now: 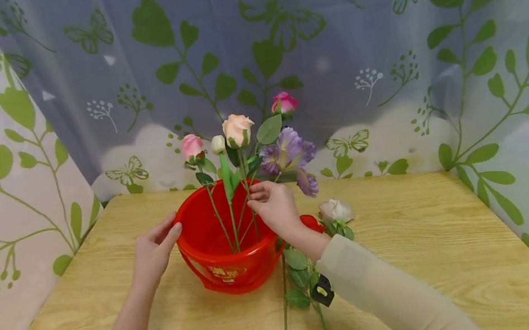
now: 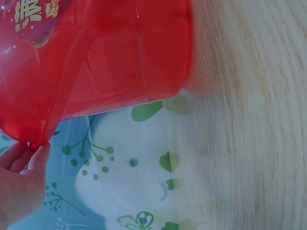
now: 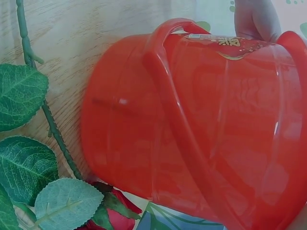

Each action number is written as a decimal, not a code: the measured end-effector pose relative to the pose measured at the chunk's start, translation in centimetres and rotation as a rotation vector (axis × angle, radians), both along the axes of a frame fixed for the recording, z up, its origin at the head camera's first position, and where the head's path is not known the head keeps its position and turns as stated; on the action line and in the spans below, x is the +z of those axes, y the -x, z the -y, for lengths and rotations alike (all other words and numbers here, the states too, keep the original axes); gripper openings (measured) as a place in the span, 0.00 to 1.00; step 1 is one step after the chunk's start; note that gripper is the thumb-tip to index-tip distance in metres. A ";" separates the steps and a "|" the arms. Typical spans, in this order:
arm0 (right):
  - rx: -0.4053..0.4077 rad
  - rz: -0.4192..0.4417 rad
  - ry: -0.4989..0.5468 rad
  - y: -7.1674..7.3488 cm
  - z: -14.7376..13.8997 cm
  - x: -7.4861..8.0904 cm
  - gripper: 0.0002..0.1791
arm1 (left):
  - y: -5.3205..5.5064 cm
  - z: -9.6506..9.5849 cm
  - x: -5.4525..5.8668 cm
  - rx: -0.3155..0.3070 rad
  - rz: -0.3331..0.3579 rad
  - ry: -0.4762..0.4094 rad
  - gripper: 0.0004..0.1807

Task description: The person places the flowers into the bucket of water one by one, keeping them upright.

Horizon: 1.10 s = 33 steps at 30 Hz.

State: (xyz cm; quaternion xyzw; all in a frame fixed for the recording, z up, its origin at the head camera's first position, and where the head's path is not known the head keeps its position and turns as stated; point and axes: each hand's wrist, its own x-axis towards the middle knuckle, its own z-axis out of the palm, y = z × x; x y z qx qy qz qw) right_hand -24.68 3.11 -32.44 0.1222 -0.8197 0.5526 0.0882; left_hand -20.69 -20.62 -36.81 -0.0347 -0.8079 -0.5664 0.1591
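A red plastic bucket stands on the table, its handle hanging down. My left hand holds the bucket's left rim between thumb and fingers; the left wrist view shows these fingers at the handle's joint. Several artificial flowers lean in the bucket: a pink rose, a white bud, a peach rose, a magenta rose and a purple iris. Over the right rim, my right hand pinches what looks like the peach rose's stem. Its fingertips are out of the right wrist view.
Right of the bucket lie a white rose and a red rose, partly hidden by my right arm. Their leafy stems reach toward the table's front edge. A patterned curtain hangs behind the wooden table.
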 end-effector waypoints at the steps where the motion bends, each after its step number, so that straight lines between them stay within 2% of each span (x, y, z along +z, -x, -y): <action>1: 0.000 0.003 0.002 0.0 0.0 0.0 0.13 | 0.0 0.0 0.0 0.001 -0.003 0.001 0.25; 10: 0.004 0.024 0.026 -0.1 -0.1 0.1 0.13 | 0.2 -0.1 -0.2 -0.002 0.005 -0.006 0.25; 17: 0.020 0.044 0.121 -0.4 -0.8 -0.1 0.14 | 0.3 -0.2 -0.4 -0.006 0.015 -0.006 0.26; 25: 0.053 0.027 0.180 -1.6 -2.7 0.0 0.14 | 0.1 -0.1 -0.3 -0.012 0.013 -0.025 0.27; 29: 0.074 0.046 0.184 -2.6 -4.0 0.3 0.14 | 0.1 0.0 -0.2 -0.010 0.017 -0.027 0.27; 33: 0.041 0.074 0.161 -3.5 -5.6 0.4 0.14 | 0.1 0.0 -0.2 -0.010 0.023 -0.027 0.28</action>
